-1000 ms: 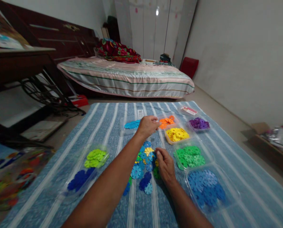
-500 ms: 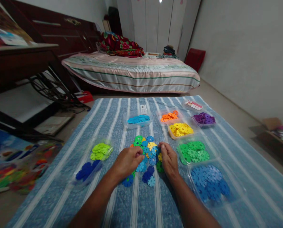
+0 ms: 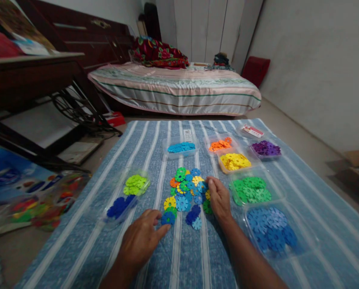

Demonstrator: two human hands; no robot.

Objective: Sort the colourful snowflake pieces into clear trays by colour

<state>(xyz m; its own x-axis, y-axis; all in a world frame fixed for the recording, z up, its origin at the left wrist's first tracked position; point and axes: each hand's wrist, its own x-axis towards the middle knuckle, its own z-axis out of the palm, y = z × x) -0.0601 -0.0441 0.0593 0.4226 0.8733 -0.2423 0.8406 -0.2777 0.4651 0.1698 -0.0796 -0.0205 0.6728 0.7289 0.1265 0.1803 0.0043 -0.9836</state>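
A loose pile of notched plastic snowflake discs point(image 3: 182, 203) in blue, green, yellow and orange lies mid-table. My left hand point(image 3: 143, 237) is low at the pile's left front, thumb and fingers apart. Its fingertips are beside a blue disc point(image 3: 168, 218) that overlaps a green one; nothing shows in its grip. At the pile's right edge is my right hand point(image 3: 218, 198), fingers curled and thumb against them. A blue disc point(image 3: 202, 186) lies right at its fingertips; whether it is pinched, I cannot tell. Dark blue discs point(image 3: 193, 214) lie between the hands.
Clear tubs of sorted discs surround the pile: lime point(image 3: 136, 184) and dark blue point(image 3: 119, 206) left, light blue point(image 3: 181, 147) behind, orange point(image 3: 220, 144), yellow point(image 3: 235, 161), purple point(image 3: 266, 148), green point(image 3: 251, 190) and blue point(image 3: 270, 228) right. A bed point(image 3: 176, 88) stands beyond the striped cloth.
My left hand has moved from over the pile down and left to its front left edge, and its fingers have opened. My right hand stays at the right edge. The view shifted slightly.
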